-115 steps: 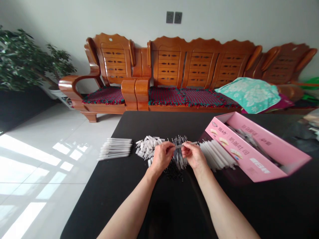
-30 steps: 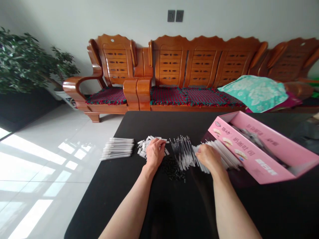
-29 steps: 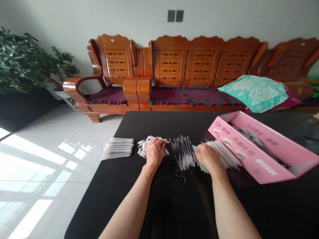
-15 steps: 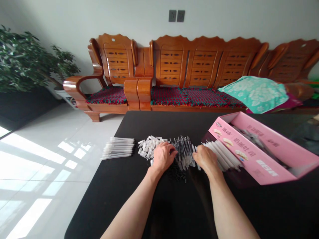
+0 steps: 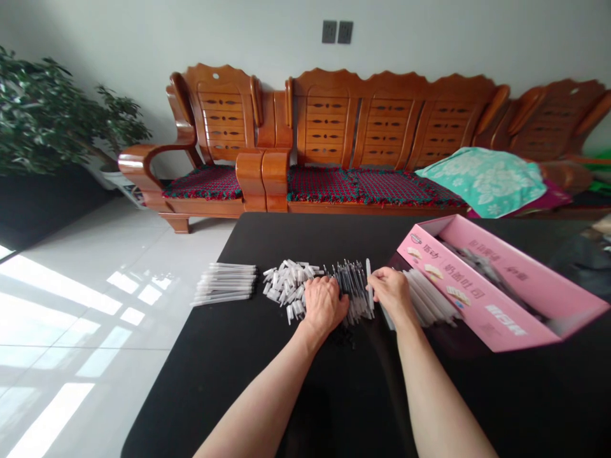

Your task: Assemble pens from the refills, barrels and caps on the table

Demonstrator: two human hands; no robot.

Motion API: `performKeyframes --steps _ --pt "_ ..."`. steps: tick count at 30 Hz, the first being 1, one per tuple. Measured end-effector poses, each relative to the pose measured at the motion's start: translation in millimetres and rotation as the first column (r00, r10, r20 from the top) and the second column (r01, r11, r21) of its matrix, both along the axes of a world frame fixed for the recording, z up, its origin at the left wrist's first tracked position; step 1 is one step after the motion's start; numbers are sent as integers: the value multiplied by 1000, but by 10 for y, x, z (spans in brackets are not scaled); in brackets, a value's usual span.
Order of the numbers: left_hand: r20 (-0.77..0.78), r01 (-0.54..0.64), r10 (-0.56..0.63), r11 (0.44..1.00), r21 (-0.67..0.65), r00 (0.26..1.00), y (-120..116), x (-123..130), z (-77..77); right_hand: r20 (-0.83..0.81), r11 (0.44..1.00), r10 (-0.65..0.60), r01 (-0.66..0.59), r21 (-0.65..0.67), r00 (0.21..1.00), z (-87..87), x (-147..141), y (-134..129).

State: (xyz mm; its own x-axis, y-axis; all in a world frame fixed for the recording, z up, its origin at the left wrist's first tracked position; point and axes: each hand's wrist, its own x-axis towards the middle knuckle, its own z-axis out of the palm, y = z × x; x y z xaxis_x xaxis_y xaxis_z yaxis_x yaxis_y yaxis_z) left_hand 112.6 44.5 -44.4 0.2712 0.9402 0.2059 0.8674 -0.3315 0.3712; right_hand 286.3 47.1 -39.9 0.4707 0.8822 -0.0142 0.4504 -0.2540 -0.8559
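Observation:
My right hand (image 5: 391, 294) pinches a white pen barrel (image 5: 369, 280), held nearly upright at the right edge of the dark pen refills (image 5: 354, 286). My left hand (image 5: 324, 302) rests at the refills' left side, fingers bent together; what it grips, if anything, is hidden. Left of it lies a heap of white caps (image 5: 289, 280). Several white pens (image 5: 226, 282) lie in a stack farther left. More white barrels (image 5: 429, 299) lie right of my right hand. Small black pieces (image 5: 347, 337) lie partly behind my left hand.
A pink box (image 5: 501, 292) with items inside stands on the right of the black table (image 5: 229, 381). Wooden seats (image 5: 353, 121) with a turquoise cloth (image 5: 484, 181) stand behind the table. Plants (image 5: 48, 121) are at the far left.
My left hand has shifted right, over the small black pieces. My right hand has moved slightly and now holds a white barrel raised upright beside the refills.

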Motion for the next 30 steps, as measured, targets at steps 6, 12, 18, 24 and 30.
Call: performKeyframes --steps 6,12,18,24,30 --pt "-13 -10 10 1000 -7 1000 10 -5 2 -300 979 31 32 203 953 -156 -22 76" --pt "-22 -16 17 1000 18 1000 19 -2 -2 -392 958 27 89 273 919 -170 -55 84" --pt "28 -42 42 999 -1 999 49 -34 14 -561 939 94 114 324 822 -143 -89 63" --pt "352 69 -30 993 -100 935 171 -320 75 -720 885 122 254 391 683 -123 -33 74" --pt "494 302 -223 950 -85 841 248 -490 70 -764 803 192 349 483 615 -56 58 61"
